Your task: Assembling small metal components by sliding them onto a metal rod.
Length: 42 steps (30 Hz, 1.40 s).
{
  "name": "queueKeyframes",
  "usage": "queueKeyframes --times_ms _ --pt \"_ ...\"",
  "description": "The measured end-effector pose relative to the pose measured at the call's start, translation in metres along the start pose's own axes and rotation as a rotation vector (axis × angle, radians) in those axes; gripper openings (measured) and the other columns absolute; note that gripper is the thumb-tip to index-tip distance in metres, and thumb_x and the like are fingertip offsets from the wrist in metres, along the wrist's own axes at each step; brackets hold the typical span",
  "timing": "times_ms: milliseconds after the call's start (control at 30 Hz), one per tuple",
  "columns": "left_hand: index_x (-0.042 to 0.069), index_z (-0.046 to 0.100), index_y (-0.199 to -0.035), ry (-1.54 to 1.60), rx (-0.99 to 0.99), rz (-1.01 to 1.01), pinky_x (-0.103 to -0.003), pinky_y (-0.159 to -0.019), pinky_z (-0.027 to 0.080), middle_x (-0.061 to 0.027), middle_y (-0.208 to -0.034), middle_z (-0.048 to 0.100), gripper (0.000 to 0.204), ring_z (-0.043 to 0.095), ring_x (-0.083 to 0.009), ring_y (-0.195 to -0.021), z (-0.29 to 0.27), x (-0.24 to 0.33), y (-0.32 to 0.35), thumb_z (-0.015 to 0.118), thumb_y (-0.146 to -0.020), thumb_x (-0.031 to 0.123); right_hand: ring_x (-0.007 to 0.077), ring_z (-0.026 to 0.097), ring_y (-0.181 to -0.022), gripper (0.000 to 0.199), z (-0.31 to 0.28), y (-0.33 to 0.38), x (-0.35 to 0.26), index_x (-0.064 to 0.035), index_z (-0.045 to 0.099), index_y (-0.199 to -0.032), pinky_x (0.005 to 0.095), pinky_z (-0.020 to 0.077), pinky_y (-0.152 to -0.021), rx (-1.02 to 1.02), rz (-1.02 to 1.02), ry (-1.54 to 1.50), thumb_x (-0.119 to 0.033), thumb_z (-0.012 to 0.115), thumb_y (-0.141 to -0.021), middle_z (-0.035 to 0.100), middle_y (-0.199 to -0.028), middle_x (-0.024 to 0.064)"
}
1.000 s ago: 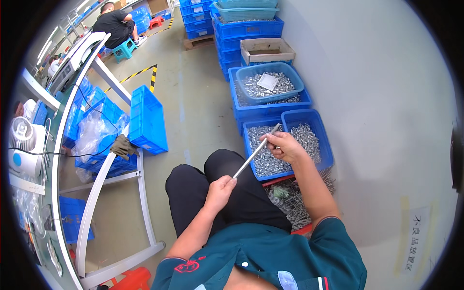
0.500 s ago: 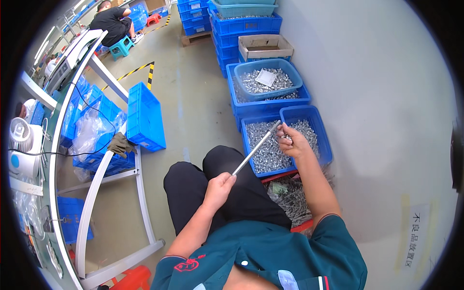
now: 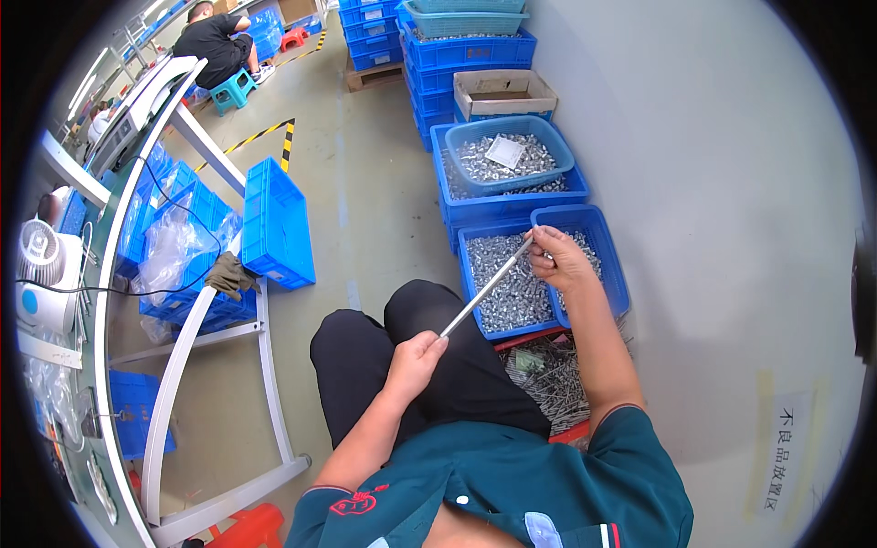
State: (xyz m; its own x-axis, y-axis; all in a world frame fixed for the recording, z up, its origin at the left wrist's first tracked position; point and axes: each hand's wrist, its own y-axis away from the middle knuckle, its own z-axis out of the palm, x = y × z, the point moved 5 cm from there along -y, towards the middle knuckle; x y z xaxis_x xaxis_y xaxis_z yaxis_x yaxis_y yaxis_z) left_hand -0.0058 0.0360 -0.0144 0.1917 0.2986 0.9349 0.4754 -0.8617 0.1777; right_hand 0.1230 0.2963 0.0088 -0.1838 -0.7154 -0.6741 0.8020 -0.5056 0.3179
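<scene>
My left hand [image 3: 416, 362] is closed around the lower end of a thin straight metal rod [image 3: 484, 290], which slants up and right above my knees. At the rod's upper tip, my right hand [image 3: 564, 259] pinches with thumb and forefinger. Its other fingers curl over small silver metal parts, mostly hidden now. Below and behind that hand stand a blue bin [image 3: 463, 274] and a smaller blue tub [image 3: 614, 265], both holding many small silver parts. Under them, beside my right thigh, lies a heap of thin metal rods [image 3: 557, 379] in a red container [image 3: 571, 433].
Further back are a light blue basket [image 3: 560, 160] of metal pieces, an open carton [image 3: 548, 91] and stacked blue crates [image 3: 498, 46] along the wall. At left stands a white-framed bench [image 3: 174, 402] with a fan [image 3: 41, 265]. A person [image 3: 215, 46] sits far off on a stool.
My right fingers have closed in at the rod's tip, covering the small parts that showed in them before. The left hand and rod have hardly moved; the view has shifted slightly.
</scene>
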Motion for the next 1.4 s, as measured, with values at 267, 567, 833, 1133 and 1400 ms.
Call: queueKeyframes --times_ms 267,567,833,1133,1400 --pt "0.0 0.054 -0.074 0.002 -0.032 0.025 -0.032 -0.053 0.04 -0.0108 -0.057 0.048 0.027 0.046 -0.0169 -0.053 0.002 0.0 -0.002 0.055 -0.086 0.023 0.004 0.036 -0.042 0.016 -0.001 0.001 -0.006 -0.0034 0.058 -0.082 0.0161 0.0241 -0.035 -0.009 0.016 -0.011 -0.018 0.06 -0.086 0.048 -0.063 0.0004" --pt "0.0 0.056 -0.074 -0.059 -0.019 0.004 -0.033 -0.054 0.041 -0.0126 -0.058 0.051 0.027 0.05 -0.0205 -0.054 -0.002 0.004 0.0 0.055 -0.086 0.024 0.0034 0.037 -0.042 0.013 0.025 0.011 -0.041 -0.0053 0.056 -0.075 0.0187 0.0234 -0.037 0.174 -0.18 0.918 -0.013 0.066 -0.08 0.046 -0.056 -0.0028" --pt "0.0 0.056 -0.075 -0.072 -0.012 0.036 -0.032 -0.054 0.041 -0.0115 -0.058 0.051 0.026 0.05 -0.0193 -0.053 0.002 0.001 -0.001 0.055 -0.086 0.024 0.0038 0.036 -0.041 0.014 -0.004 0.007 -0.016 -0.0035 0.054 -0.081 0.0175 0.0249 -0.036 0.061 -0.071 0.334 -0.015 0.061 -0.085 0.048 -0.06 -0.0001" --pt "-0.001 0.055 -0.075 0.01 -0.023 0.027 -0.031 -0.054 0.04 -0.0103 -0.058 0.049 0.025 0.047 -0.016 -0.054 0.002 -0.001 -0.001 0.056 -0.086 0.022 0.0034 0.037 -0.044 0.013 0.0 0.013 -0.014 -0.0013 0.057 -0.095 0.0164 0.0254 -0.036 -0.005 -0.063 0.137 -0.012 0.057 -0.088 0.052 -0.066 0.0012" --pt "-0.001 0.054 -0.074 0.074 -0.023 0.004 -0.028 -0.054 0.038 -0.0054 -0.057 0.047 0.025 0.044 -0.0107 -0.055 0.001 -0.004 -0.002 0.055 -0.087 0.021 0.0029 0.035 -0.043 0.013 0.027 0.013 0.011 -0.0041 0.057 -0.084 0.0177 0.023 -0.036 0.054 -0.009 0.487 -0.015 0.063 -0.083 0.047 -0.061 -0.002"
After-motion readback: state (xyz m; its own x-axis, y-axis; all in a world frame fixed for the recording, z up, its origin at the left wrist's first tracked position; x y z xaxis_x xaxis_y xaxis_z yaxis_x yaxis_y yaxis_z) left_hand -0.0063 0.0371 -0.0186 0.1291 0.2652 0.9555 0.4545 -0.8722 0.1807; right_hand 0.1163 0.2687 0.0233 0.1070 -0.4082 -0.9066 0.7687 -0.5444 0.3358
